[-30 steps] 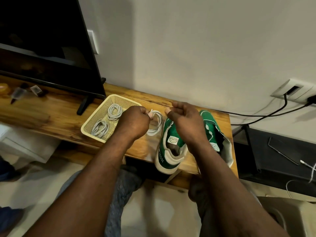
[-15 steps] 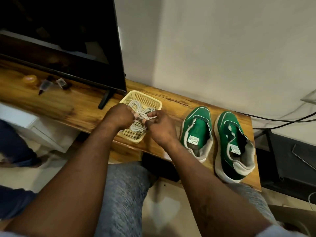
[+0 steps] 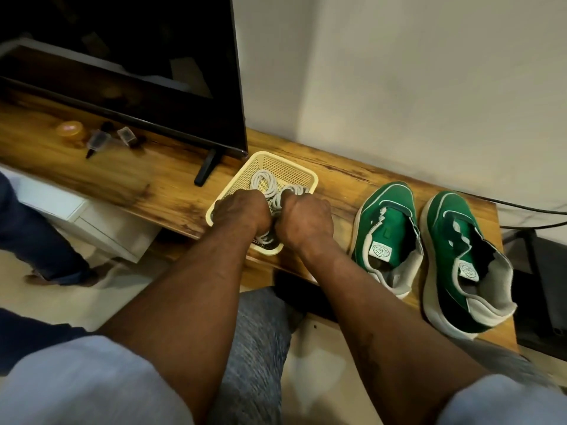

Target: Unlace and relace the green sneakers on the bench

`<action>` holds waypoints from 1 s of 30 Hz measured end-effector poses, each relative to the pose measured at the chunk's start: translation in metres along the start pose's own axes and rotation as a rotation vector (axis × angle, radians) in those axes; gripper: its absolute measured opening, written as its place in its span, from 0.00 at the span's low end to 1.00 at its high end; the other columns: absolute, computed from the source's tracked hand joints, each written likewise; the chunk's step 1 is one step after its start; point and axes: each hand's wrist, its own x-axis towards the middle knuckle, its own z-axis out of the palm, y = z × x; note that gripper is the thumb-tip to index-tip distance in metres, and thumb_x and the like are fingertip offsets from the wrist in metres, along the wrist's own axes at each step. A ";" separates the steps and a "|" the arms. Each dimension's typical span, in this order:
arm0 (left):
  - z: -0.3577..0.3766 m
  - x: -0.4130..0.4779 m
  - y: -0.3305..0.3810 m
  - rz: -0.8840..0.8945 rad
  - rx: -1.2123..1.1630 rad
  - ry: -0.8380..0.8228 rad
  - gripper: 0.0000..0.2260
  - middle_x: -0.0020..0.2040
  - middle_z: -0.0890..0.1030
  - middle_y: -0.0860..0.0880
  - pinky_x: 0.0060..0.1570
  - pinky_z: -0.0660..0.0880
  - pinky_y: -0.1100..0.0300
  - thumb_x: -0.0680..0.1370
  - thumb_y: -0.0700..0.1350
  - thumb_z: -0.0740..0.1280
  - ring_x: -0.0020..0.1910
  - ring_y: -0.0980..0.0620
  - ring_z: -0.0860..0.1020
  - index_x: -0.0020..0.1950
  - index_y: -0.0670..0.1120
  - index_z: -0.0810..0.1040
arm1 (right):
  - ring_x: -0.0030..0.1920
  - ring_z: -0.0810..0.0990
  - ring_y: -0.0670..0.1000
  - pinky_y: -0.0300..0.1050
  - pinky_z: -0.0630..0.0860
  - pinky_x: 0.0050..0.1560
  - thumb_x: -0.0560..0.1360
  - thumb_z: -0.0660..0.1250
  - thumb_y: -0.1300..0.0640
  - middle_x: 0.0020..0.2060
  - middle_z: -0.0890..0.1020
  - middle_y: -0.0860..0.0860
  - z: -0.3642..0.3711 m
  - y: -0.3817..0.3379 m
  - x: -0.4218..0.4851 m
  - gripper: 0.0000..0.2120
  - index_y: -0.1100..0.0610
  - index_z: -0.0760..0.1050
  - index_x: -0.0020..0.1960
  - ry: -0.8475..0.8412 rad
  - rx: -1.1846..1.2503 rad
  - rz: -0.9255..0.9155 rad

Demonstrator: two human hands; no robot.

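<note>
Fingers (image 3: 287,197) clenched on coiled white laces (image 3: 264,182), holds left hand (image 3: 242,211) and right hand (image 3: 306,217) in basket (image 3: 285,168) on worktop (image 3: 337,179); soft, light, floppy, likely best pinched near the ends.

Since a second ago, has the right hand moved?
Yes. The right hand moved left, off the green sneaker nearest the basket, and is now over the basket, beside the left hand.

L hand (image 3: 242,211), R hand (image 3: 306,219) gone from sneakers (image 3: 389,210) down into basket (image 3: 270,155); coiled lace (image 3: 290,191) now inside.
</note>
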 end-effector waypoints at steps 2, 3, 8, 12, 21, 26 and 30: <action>0.002 0.001 0.000 -0.007 0.006 0.022 0.16 0.54 0.80 0.43 0.57 0.79 0.45 0.75 0.52 0.75 0.57 0.38 0.80 0.58 0.46 0.82 | 0.49 0.82 0.59 0.55 0.74 0.58 0.77 0.66 0.53 0.45 0.82 0.55 0.001 0.000 0.000 0.15 0.55 0.74 0.63 0.012 0.016 -0.001; 0.002 0.001 0.001 -0.007 0.018 0.038 0.17 0.57 0.80 0.43 0.59 0.77 0.45 0.75 0.53 0.75 0.59 0.38 0.79 0.59 0.46 0.82 | 0.48 0.82 0.59 0.55 0.74 0.58 0.77 0.66 0.52 0.42 0.80 0.54 0.002 0.000 0.001 0.16 0.55 0.74 0.63 0.017 0.029 -0.001; 0.000 -0.001 -0.003 -0.017 0.090 0.091 0.21 0.64 0.80 0.43 0.63 0.70 0.46 0.76 0.53 0.75 0.65 0.40 0.77 0.66 0.47 0.79 | 0.51 0.82 0.60 0.55 0.75 0.58 0.79 0.66 0.50 0.44 0.80 0.55 0.000 0.004 -0.001 0.17 0.54 0.74 0.66 0.023 0.078 -0.008; -0.001 -0.004 -0.004 0.006 0.110 0.099 0.21 0.63 0.80 0.43 0.60 0.72 0.46 0.75 0.51 0.77 0.64 0.40 0.78 0.66 0.47 0.79 | 0.48 0.82 0.60 0.52 0.81 0.49 0.81 0.67 0.50 0.48 0.83 0.57 0.002 0.012 -0.003 0.15 0.54 0.76 0.65 0.086 0.225 0.016; -0.005 -0.004 0.026 0.323 0.135 0.224 0.19 0.67 0.73 0.44 0.58 0.76 0.46 0.80 0.51 0.70 0.67 0.40 0.73 0.70 0.52 0.78 | 0.46 0.84 0.51 0.47 0.81 0.46 0.78 0.65 0.60 0.45 0.86 0.48 0.002 0.029 -0.002 0.15 0.49 0.77 0.63 0.233 0.583 0.235; 0.002 0.007 0.042 0.312 0.258 0.100 0.17 0.68 0.72 0.43 0.63 0.72 0.44 0.81 0.48 0.68 0.71 0.39 0.70 0.69 0.49 0.78 | 0.46 0.83 0.50 0.52 0.83 0.50 0.77 0.63 0.65 0.45 0.85 0.48 0.008 0.035 -0.003 0.17 0.52 0.77 0.62 0.228 0.675 0.212; 0.004 0.015 0.043 0.340 0.294 0.077 0.18 0.68 0.73 0.44 0.65 0.71 0.43 0.80 0.47 0.69 0.71 0.39 0.69 0.70 0.49 0.77 | 0.48 0.83 0.50 0.52 0.82 0.51 0.78 0.64 0.65 0.46 0.84 0.48 0.010 0.036 -0.004 0.16 0.53 0.77 0.63 0.231 0.711 0.207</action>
